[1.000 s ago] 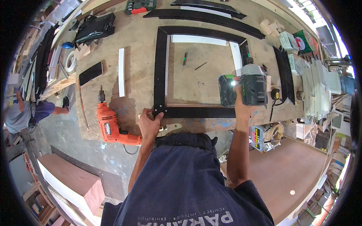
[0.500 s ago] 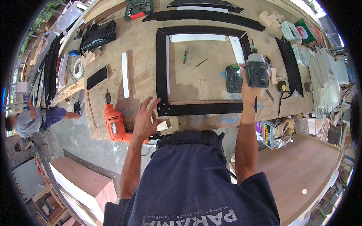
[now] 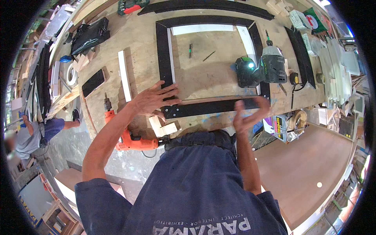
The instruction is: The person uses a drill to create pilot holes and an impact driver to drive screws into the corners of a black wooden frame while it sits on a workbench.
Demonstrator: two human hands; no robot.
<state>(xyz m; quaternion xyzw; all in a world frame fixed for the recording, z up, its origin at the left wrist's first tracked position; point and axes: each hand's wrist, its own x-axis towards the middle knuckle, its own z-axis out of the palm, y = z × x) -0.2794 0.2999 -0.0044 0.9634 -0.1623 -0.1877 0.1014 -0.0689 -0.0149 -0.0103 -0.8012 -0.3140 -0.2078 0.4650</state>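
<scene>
A black rectangular frame [image 3: 217, 109] lies flat on the workbench, with screw heads showing at its near left corner. My left hand [image 3: 154, 98] is spread over that corner, fingers across the left rail. Over the near rail, toward the right corner, my right hand [image 3: 248, 115] has its thumb and fingers apart, slightly blurred, holding nothing visible. A cordless driver [image 3: 274, 64] with its lamp lit rests on its side across the right rail. Small pale wood blocks [image 3: 163, 127] sit just below my left hand, beside an orange power drill [image 3: 129, 139].
Inside the frame lie a green-and-black pen-like piece [image 3: 190, 51] and a thin dark stick [image 3: 209, 56]. A white strip [image 3: 125, 76] and a phone [image 3: 93, 83] lie left, a tape measure [image 3: 294, 78] right. Another person [image 3: 33, 133] is at far left.
My right hand has let go of the cordless driver and come down to the near rail. My left hand has moved up and right onto the frame's corner. The whole view has shifted slightly.
</scene>
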